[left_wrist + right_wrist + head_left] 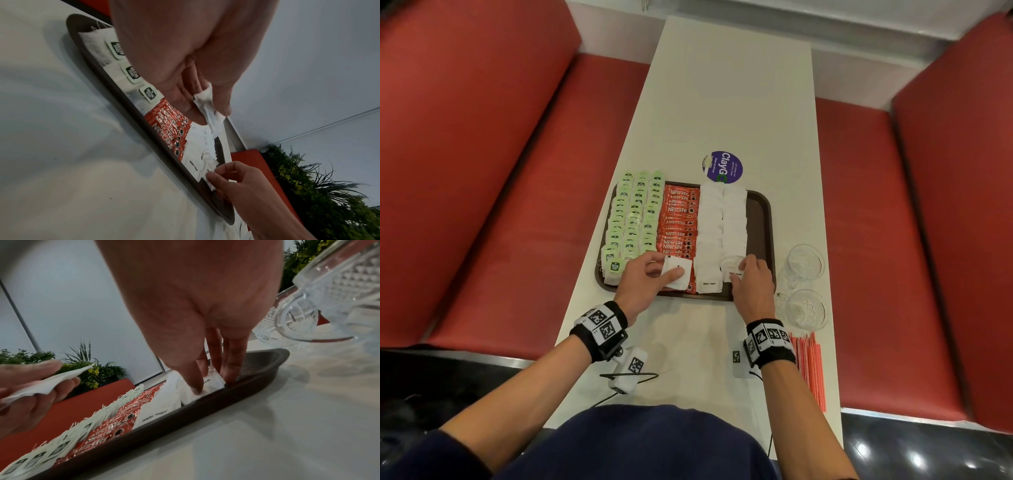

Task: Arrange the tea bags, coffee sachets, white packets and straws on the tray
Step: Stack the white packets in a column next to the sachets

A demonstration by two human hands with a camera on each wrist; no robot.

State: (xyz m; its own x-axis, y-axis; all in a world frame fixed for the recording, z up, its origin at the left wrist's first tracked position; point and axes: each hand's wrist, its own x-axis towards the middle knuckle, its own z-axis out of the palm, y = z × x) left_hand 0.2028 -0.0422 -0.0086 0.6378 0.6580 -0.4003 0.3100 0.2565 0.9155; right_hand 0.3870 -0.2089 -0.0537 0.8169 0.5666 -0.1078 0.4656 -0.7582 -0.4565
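The long white surface carried a dark brown tray near the person, and most of the task was judged done there. Three columns of green-tagged tea bags filled the tray's left part, a column of red coffee sachets lay beside them, and two columns of white packets lay to the right, leaving a bare strip along the right rim. The striped straws were seen lying off the tray on the surface, near its front right edge, beside two cut-glass cups.

The step in hand was judged to be the finishing of the white packet columns. One white packet was pinched between thumb and fingers of the left hand and held above the near end of the coffee column. The near packet of the right column was pressed down and steadied by the fingertips of the right hand.

To do the step well, the held packet should be laid flat at the near end of a white column, overlapped like its neighbours and squared to the tray edge. The sachets beneath should not be brushed. The bare strip should be kept free for the straws.
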